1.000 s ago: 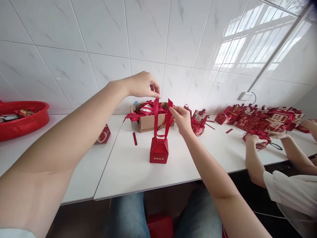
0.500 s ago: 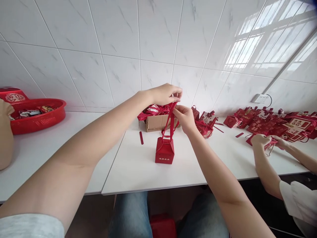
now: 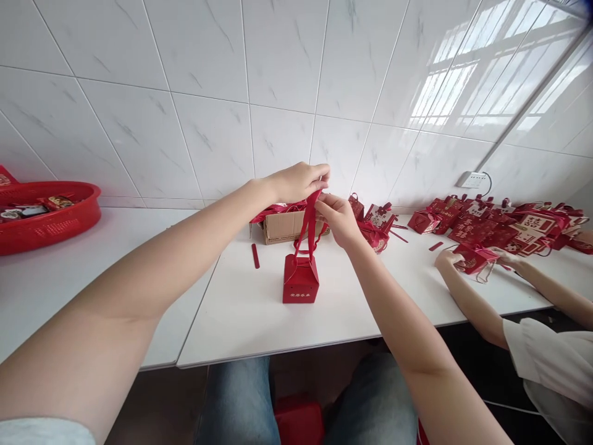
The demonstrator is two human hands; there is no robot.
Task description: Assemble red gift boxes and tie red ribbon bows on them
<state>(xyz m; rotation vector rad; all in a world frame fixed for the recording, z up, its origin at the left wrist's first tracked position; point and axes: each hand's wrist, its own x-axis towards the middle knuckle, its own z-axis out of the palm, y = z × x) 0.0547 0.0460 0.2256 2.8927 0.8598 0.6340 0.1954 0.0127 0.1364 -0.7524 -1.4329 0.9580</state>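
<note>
A small red gift box (image 3: 301, 281) with pale lettering stands upright on the white table. Red ribbon (image 3: 306, 225) rises from its top in long strands. My left hand (image 3: 303, 180) is above the box, thumb and fingers pinched on the upper end of the ribbon. Just right of it and slightly lower, my right hand (image 3: 337, 216) also pinches the ribbon, its fingertips close to the left ones. How the ribbon runs between the fingertips is too small to make out.
Behind the box stands a cardboard box (image 3: 283, 227) holding red material. A red strip (image 3: 255, 256) lies left of the gift box. A red basket (image 3: 55, 222) with wrapped items is far left. Many red boxes (image 3: 482, 230) crowd the right, near a co-worker's hands (image 3: 450, 261).
The whole view has shifted slightly. Both my hands stay at the ribbon's top, and the gift box stays upright. The co-worker's hands have spread apart around a red box.
</note>
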